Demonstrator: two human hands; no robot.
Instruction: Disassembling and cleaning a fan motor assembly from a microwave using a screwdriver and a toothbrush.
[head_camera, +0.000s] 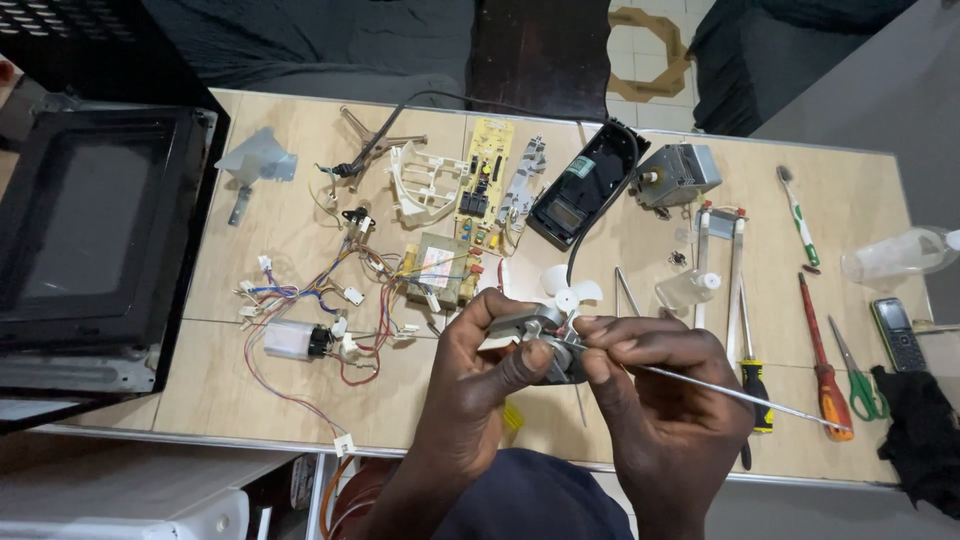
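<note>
A small fan motor (545, 340) with a white fan blade (570, 290) is gripped above the near table edge (250, 440) by the closed left hand (480, 385), while a thin metal rod (740, 395) is pinched against it by the closed right hand (660, 400). The motor body is mostly hidden by fingers. Open room is left only on the bare tabletop near the wired capacitor (292, 340).

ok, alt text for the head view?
Two hands hold a small fan motor with white blades over a wooden table: left hand grips it, right hand holds a thin metal rod to it. Around lie a circuit board, wiring, screwdrivers and an open microwave.
</note>
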